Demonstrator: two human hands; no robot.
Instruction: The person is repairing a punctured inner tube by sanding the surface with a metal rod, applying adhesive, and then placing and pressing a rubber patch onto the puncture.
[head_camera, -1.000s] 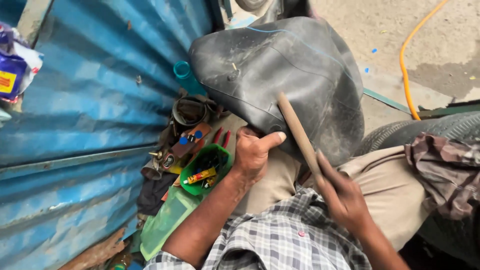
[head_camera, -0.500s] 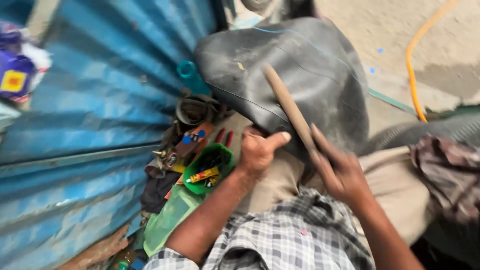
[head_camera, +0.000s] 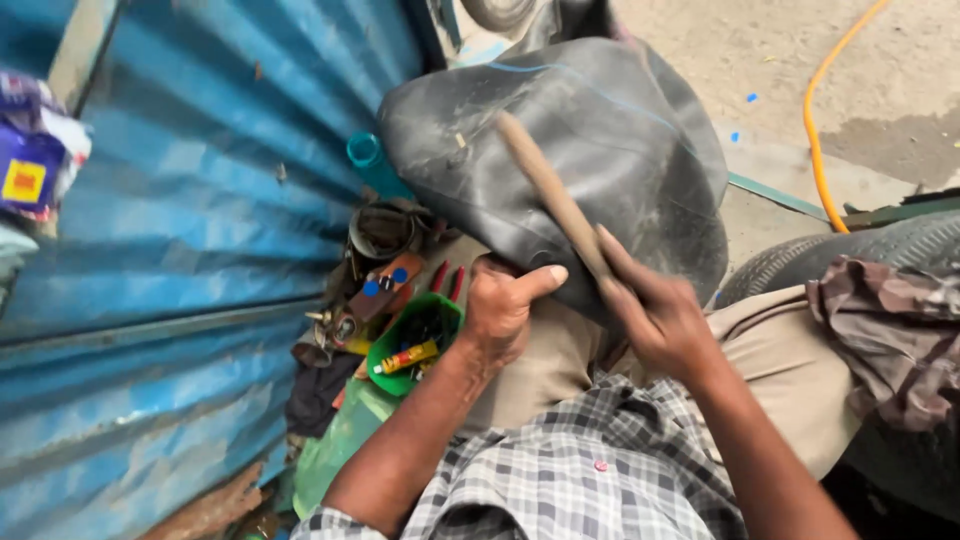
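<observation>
Gripping a wooden stick (head_camera: 548, 195), the right hand (head_camera: 655, 320) has swung it further left across the black inner tube (head_camera: 620, 130) on the lap; the left hand (head_camera: 500, 305) stays clenched on the tube's edge.

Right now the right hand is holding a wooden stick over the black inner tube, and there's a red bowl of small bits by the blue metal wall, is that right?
Not quite: the bowl is green, not red, as the head view shows. The rest holds: the right hand grips the wooden stick over the black inner tube, and the bowl sits by the blue wall.
</observation>
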